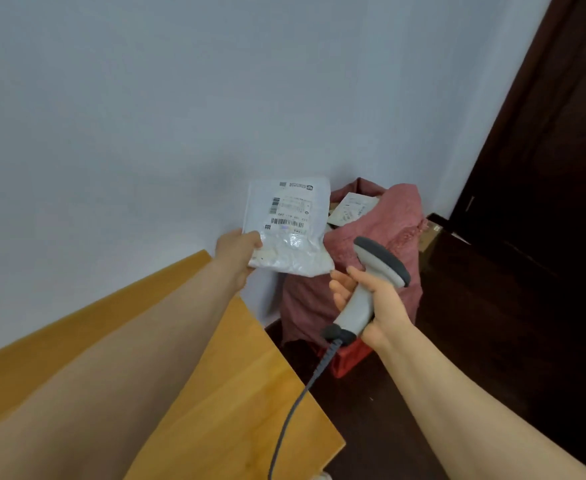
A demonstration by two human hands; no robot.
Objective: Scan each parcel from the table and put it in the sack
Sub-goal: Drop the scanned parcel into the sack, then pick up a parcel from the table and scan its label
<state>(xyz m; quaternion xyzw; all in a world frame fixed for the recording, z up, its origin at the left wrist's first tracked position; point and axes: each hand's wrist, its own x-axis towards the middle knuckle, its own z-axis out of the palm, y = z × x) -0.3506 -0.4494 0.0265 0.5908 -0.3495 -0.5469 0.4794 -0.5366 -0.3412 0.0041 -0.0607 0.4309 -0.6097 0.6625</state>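
My left hand point(237, 252) pinches the lower left corner of a white plastic parcel point(289, 233) and holds it up in the air beyond the table's far corner, its barcode label facing me. My right hand point(376, 301) grips the handle of a grey and white barcode scanner point(371, 277), just right of and below the parcel, with its dark head to the right. Behind both stands a red sack point(393, 223), open at the top, with another white parcel point(352, 207) lying in its mouth.
The wooden table point(236, 403) fills the lower left, its corner ending near the sack. The scanner's grey cable point(305, 389) runs down across the table edge. A dark wooden door point(544, 150) and a cardboard box point(430, 235) stand at the right over a dark floor.
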